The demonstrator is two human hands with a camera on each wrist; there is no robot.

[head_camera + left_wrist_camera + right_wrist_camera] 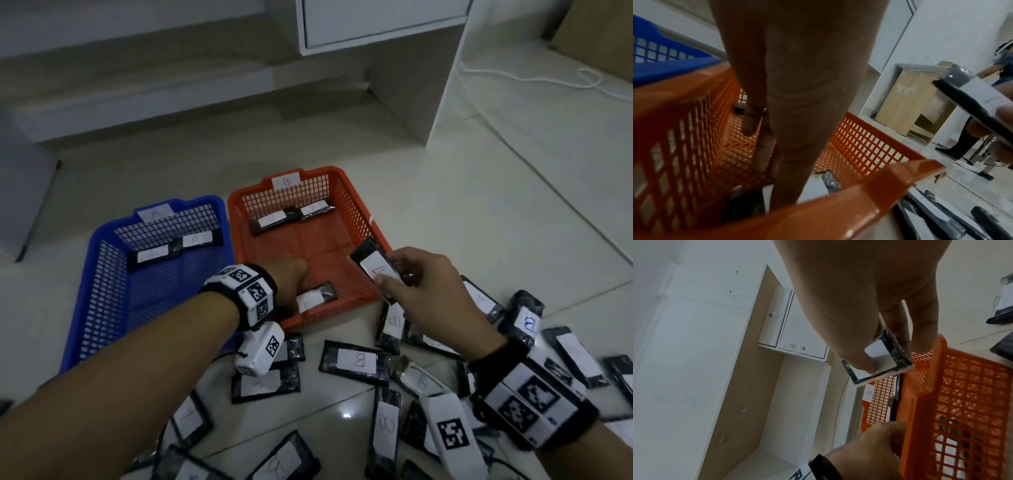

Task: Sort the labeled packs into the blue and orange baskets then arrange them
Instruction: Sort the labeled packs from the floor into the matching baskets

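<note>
Right-hand grip: the right hand point(424, 284) pinches a black pack with a white label point(375, 265), thumb on the label and fingers behind it; the mark on it looks like an A.
Left-hand grip: the left hand point(294, 279) reaches down inside the orange basket point(344, 178) over a pack point(317, 297) lying by the near wall; whether the fingers grasp that pack or only touch it, I cannot tell.
Held pack position: it hangs tilted over the orange basket's near right corner, above the rim and not inside.
Risk, wrong basket: if the letter is indeed A, letting go here would drop it into the basket tagged B; it probably belongs in the blue basket point(102, 240), on the far side of the left arm.
Risk, crossing arms: carrying it over to the blue basket means passing over the left forearm, and a bump could knock the pack loose.
Risk, slip: the wrapper looks glossy, so a light pinch may slide.
Orange basket contents: two packs end to end along the far wall, plus the one under the left hand.
Blue basket contents: two packs point(174, 248) against the far wall, below the A tag.
Unsorted: many labelled packs point(356, 363) lie scattered on the floor tiles point(479, 240) near the person.
</note>
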